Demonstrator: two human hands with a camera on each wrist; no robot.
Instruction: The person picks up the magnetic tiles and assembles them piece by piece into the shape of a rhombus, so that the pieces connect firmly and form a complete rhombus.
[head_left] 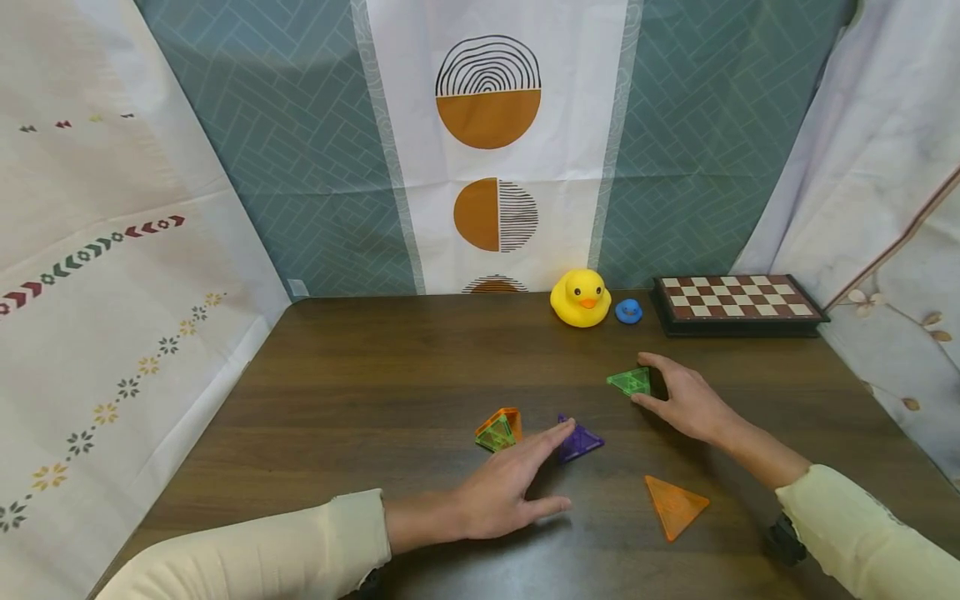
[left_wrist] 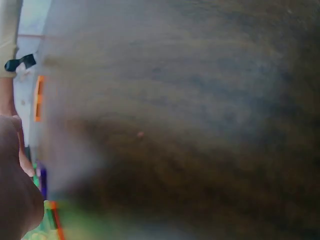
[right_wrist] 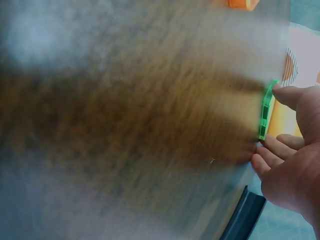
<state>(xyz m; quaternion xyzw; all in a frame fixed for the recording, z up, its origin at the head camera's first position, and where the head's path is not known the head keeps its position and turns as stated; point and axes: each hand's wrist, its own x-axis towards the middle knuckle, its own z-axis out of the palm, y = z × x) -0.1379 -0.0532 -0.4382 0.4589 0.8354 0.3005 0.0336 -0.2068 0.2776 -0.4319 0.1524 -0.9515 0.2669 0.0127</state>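
A translucent green triangular tile [head_left: 628,381] is held at its edges by my right hand [head_left: 688,403], thumb on one side and fingers on the other; the right wrist view shows the same grip. My left hand [head_left: 504,493] hovers low with straight fingers, and its fingertips overlap a purple triangular tile [head_left: 585,443]; contact cannot be told. Just beyond that hand, a green tile [head_left: 495,436] and an orange tile [head_left: 513,416] stand together, tilted. Between the two forearms an orange triangular tile [head_left: 673,506] lies flat.
At the back of the brown wooden table [head_left: 360,358] sit a yellow rubber duck [head_left: 580,300] and a small blue duck [head_left: 628,312]. A checkered board box [head_left: 738,304] stands at the back right. Patterned cloths hang behind and at both sides.
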